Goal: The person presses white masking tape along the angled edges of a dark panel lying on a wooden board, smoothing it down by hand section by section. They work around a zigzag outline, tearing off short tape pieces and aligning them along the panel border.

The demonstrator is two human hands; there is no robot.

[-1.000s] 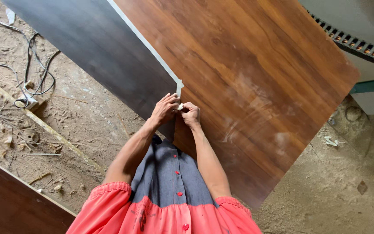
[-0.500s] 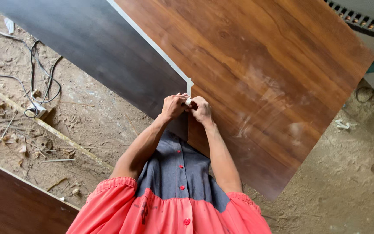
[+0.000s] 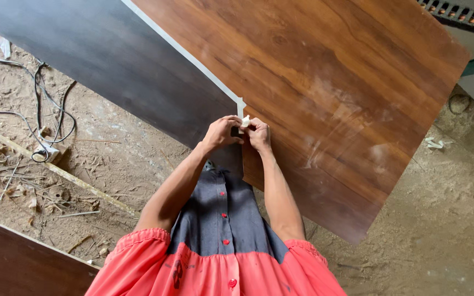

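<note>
While both hands, left hand [image 3: 221, 133] and right hand [image 3: 259, 133], pinch the thin, floppy edge tape [image 3: 244, 121] closed-fingered, I judge it light and tearable, best gripped near its end at the stiff wood panel [image 3: 325, 93]

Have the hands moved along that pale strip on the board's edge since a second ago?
Cannot tell. The left hand and right hand pinch the white edge strip at the brown wood-grain board's edge as before; the head camera shifted, not clearly the hands.

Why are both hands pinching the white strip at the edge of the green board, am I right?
Not quite: the board is brown with a wood grain, not green. The head view shows it. The rest holds: the left hand and right hand both pinch the end of the white strip at the board's edge.
</note>
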